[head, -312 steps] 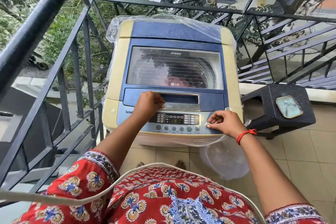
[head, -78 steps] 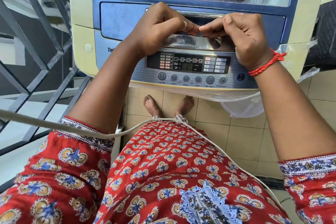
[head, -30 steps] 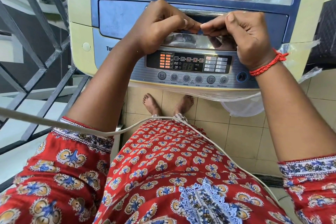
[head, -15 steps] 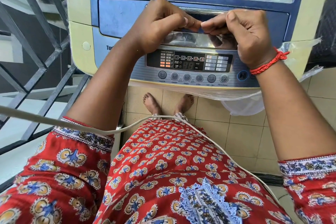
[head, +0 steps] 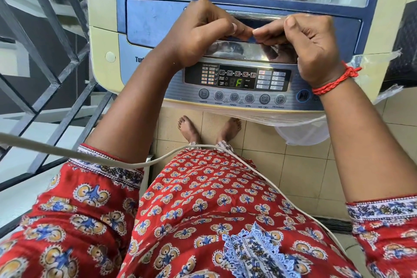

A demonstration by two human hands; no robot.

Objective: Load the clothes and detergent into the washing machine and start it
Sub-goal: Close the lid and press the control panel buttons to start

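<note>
Both grips unchanged on lid handle [head: 252,18], display [head: 238,83] now showing F

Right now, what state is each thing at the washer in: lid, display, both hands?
Washing machine lid: closed.
Display: lit, a green figure showing.
Left hand: fingers curled at the lid handle.
Right hand: fingers curled at the same handle.
Plastic cover: hanging off the front edge.
</note>
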